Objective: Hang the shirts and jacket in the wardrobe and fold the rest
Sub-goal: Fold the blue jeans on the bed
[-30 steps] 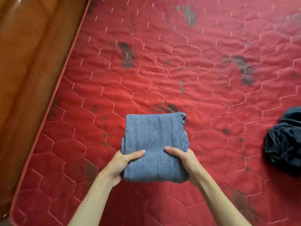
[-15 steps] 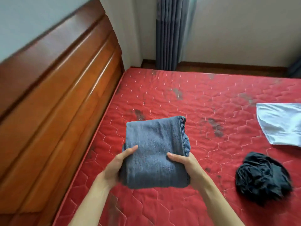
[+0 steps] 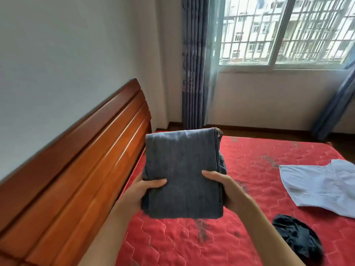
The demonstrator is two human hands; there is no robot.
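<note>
Folded blue jeans (image 3: 182, 169) are held up in the air over the red mattress (image 3: 249, 169). My left hand (image 3: 140, 192) grips their left edge, thumb on top and fingers underneath. My right hand (image 3: 226, 187) grips the right edge the same way. A white shirt (image 3: 322, 185) lies spread on the mattress at the right. A crumpled black garment (image 3: 299, 239) lies near the lower right.
A wooden headboard (image 3: 76, 179) runs along the left against a pale wall. Blue curtains (image 3: 197, 64) hang beside a barred window (image 3: 288, 29) at the back. The mattress surface has dark stains.
Both hands have lifted the folded jeans off the mattress. The view has tilted up from the mattress to the headboard, wall and window.
</note>
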